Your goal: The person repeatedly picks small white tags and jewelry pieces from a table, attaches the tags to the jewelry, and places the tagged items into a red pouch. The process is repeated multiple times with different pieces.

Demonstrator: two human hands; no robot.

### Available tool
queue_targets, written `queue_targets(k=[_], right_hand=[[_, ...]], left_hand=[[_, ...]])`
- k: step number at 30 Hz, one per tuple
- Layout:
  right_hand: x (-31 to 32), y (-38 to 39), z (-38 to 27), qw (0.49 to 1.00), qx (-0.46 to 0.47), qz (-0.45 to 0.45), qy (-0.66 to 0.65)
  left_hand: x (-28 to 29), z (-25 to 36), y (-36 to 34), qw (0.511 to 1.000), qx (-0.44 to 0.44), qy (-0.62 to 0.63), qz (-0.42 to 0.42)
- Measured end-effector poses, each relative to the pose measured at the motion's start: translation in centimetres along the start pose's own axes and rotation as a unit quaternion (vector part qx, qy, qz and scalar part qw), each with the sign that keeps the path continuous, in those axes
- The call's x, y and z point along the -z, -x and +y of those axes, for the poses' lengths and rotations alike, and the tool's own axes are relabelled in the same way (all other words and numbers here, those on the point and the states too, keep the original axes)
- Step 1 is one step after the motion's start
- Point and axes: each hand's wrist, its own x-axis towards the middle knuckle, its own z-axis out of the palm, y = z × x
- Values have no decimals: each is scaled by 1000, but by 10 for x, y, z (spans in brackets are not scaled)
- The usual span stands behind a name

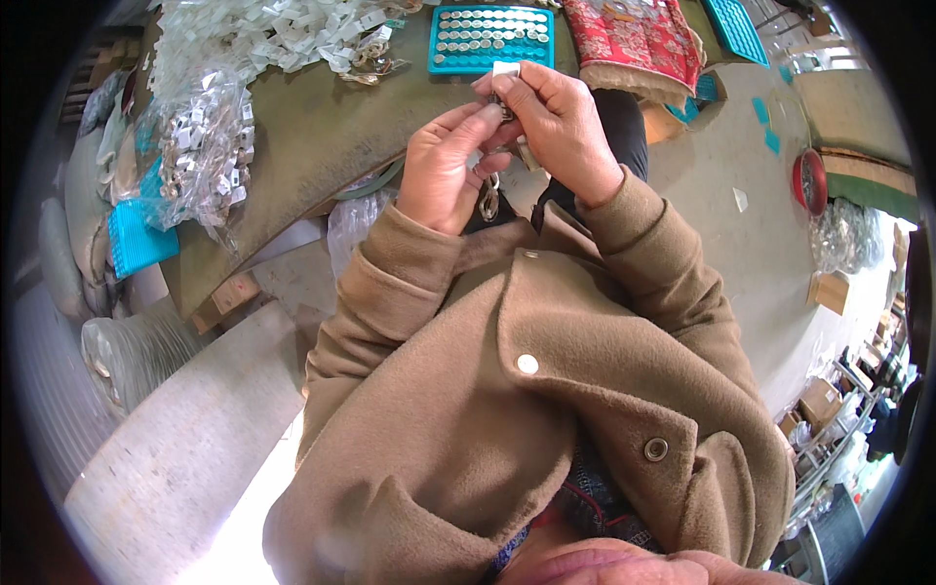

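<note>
My left hand (444, 161) and my right hand (570, 117) meet just before the table's near edge. Between their fingertips is a small white tag (506, 69), with a small dark piece partly hidden below it. The right thumb and fingers pinch the tag, while the left thumb and fingers close on the piece beneath. A looped brownish cord or chain (489, 200) hangs under the hands; whether it joins the tag is hidden. Beyond the hands a teal tray (434, 64) holds rows of round silvery pieces, its nearest rows partly unfilled.
A large pile of white tags (263, 39) covers the table's (322, 136) far left. Nearer lies a clear plastic bag (210, 146) of tagged pieces, beside a teal tray (141, 239). Red patterned cloth (634, 44) is at the right, with another teal tray (736, 29) beyond.
</note>
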Motion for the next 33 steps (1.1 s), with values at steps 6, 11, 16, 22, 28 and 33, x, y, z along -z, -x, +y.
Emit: queue_targets(k=[6,11,16,22,28,33], right_hand=[[8,-1,-2,972,-104,-59,-201],[18,-1,-3,928,-161,-78,-329],[28,-5,-2,940,-122,-142,-284],[29,0,5,988,86,-130,21],[41,-4,15,932,269,-17,243],[54,8,9,923,263,9,280]], left_hand=[[16,-4,-12,970,152,189,-9],[24,-11,-18,920,226,285,-149],[17,-13,-19,913,193,336,-127],[7,-9,-22,938,173,287,-84],[2,-4,-25,939,207,252,-106],[-9,-6,-32,967,194,126,-102]])
